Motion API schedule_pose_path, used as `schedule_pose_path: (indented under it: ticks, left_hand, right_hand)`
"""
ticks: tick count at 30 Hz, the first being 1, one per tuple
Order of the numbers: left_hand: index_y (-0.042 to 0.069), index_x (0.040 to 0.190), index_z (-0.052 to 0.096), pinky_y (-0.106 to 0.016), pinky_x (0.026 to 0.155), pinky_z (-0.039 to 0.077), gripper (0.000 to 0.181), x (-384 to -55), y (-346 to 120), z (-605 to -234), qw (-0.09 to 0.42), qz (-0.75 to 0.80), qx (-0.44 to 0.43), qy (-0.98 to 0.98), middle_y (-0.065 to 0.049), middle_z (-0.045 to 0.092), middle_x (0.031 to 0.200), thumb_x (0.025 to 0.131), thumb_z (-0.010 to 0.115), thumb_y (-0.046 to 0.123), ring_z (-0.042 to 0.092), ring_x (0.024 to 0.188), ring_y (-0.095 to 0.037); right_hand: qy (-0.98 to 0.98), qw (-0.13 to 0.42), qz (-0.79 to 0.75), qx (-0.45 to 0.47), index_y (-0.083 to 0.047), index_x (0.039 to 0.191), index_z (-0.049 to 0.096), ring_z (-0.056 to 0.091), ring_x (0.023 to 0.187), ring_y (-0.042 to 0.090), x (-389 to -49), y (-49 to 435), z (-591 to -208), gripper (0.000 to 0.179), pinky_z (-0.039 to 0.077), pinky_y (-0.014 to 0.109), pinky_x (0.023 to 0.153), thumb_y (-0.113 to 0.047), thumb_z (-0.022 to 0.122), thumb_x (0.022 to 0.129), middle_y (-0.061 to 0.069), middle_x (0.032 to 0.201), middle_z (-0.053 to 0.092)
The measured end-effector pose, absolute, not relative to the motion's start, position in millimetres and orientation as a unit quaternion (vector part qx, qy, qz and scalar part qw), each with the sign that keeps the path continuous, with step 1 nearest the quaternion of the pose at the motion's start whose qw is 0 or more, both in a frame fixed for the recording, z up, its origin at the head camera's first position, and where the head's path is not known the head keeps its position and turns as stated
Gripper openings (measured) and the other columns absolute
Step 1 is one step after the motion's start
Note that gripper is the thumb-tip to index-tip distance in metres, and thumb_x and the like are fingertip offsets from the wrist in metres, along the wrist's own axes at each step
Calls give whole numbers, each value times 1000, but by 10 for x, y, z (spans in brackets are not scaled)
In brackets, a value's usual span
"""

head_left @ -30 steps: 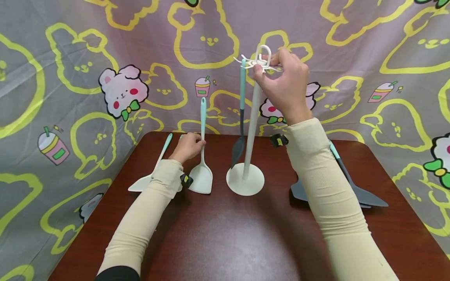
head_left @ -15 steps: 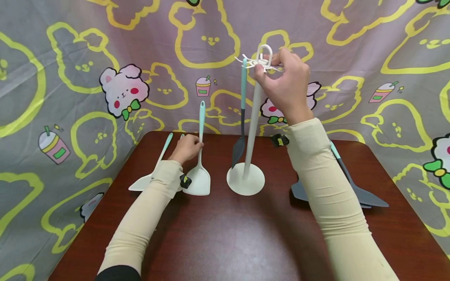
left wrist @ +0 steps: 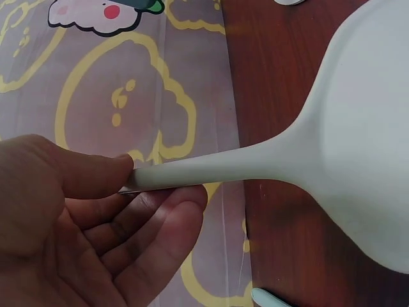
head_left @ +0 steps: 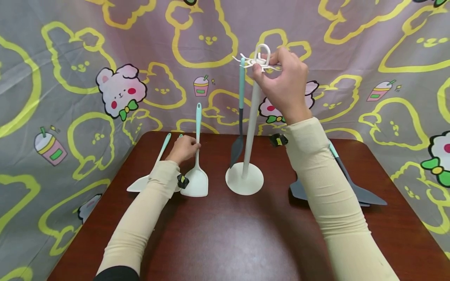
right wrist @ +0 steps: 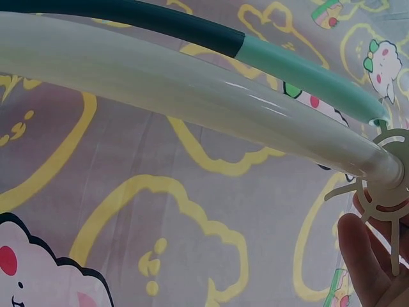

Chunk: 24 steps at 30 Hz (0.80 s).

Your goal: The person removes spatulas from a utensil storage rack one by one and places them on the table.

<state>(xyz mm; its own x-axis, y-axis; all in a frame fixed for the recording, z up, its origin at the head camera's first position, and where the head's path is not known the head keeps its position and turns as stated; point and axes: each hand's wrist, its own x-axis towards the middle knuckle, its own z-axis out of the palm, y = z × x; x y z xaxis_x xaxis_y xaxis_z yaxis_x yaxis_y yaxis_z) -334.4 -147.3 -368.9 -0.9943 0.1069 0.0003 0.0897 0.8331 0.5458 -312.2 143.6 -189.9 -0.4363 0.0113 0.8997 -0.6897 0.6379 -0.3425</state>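
My left hand (head_left: 185, 149) pinches a white spatula (head_left: 195, 182) by its shaft, just under the mint handle. The spatula stands handle up, with its broad blade hanging low over the table. In the left wrist view, thumb and fingers meet on the shaft of this spatula (left wrist: 358, 128). My right hand (head_left: 285, 80) grips the hooked ring (head_left: 259, 62) at the top of a white utensil stand (head_left: 251, 121). From one hook hangs a dark grey utensil (head_left: 236, 150) with a mint handle, beside the pole. My right thumb and fingers (right wrist: 358, 246) hold the ring's edge in the right wrist view.
Left of the stand, a white utensil with a mint handle (head_left: 164, 145) lies partly behind my left arm, with another handle tip beside it. Grey utensils (head_left: 367, 195) lie at the right, partly hidden by my right sleeve. A patterned curtain (head_left: 211, 23) surrounds the brown table (head_left: 225, 242).
My left hand has shifted the spatula slightly left and down, and its blade has turned to face the camera more squarely. The right hand keeps its grip on the stand.
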Motion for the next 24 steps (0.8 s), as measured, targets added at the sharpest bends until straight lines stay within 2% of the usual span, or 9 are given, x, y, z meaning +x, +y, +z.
schedule_pose_path:
  ticks: [5, 9, 11, 13, 16, 22, 24]
  left_hand:
    - [2, 92, 72, -25, 53, 40, 27, -3368, -1457, -3737, 14, 281, 49, 958, -9, 65, 70, 100, 57, 23, 53, 57, -14]
    - [3, 80, 67, -25, 51, 34, 27, -3394, -1435, -3776, 6, 282, 56, 958, -2, 51, 58, 98, 58, 21, 42, 52, -13]
    - [4, 75, 62, -26, 51, 32, 28, -3402, -1421, -3797, 6, 282, 62, 957, 1, 42, 55, 98, 58, 20, 37, 51, -13]
    - [6, 73, 60, -25, 51, 32, 28, -3401, -1403, -3818, 5, 280, 64, 958, 3, 39, 55, 97, 59, 19, 36, 52, -13]
    - [5, 73, 61, -26, 52, 35, 27, -3389, -1381, -3854, 7, 273, 59, 960, 1, 43, 56, 96, 61, 19, 38, 53, -14]
    - [1, 86, 70, -24, 54, 42, 21, -3369, -1372, -3939, 11, 263, 41, 964, -9, 65, 72, 95, 63, 19, 51, 60, -17]
    - [1, 86, 70, -25, 54, 42, 20, -3368, -1370, -3952, 10, 263, 36, 964, -10, 65, 73, 94, 63, 18, 52, 60, -17]
  right_hand:
    - [-758, 494, 353, 239, 4, 80, 53, 56, 76, 37, -3129, 1448, -1893, 43, 34, 32, 68, -37, 63, 82, 19, 90, 71]
    - [-761, 489, 358, 230, 4, 80, 53, 56, 78, 36, -3121, 1452, -1873, 42, 35, 32, 69, -37, 63, 81, 19, 89, 71]
    - [-765, 482, 366, 218, 4, 81, 55, 56, 79, 33, -3110, 1449, -1860, 41, 35, 31, 71, -36, 63, 81, 17, 89, 71]
    - [-769, 476, 371, 209, 4, 82, 55, 56, 80, 31, -3096, 1446, -1850, 40, 36, 30, 72, -35, 63, 81, 17, 90, 71]
    - [-772, 468, 377, 205, 4, 82, 55, 56, 80, 30, -3077, 1436, -1849, 40, 36, 29, 73, -35, 63, 81, 16, 91, 72]
    - [-772, 467, 377, 210, 5, 82, 57, 57, 82, 30, -3092, 1423, -1882, 40, 39, 32, 74, -34, 64, 81, 16, 91, 72]
    - [-768, 473, 373, 218, 5, 82, 57, 57, 81, 32, -3103, 1427, -1889, 41, 39, 33, 74, -35, 63, 81, 17, 90, 72]
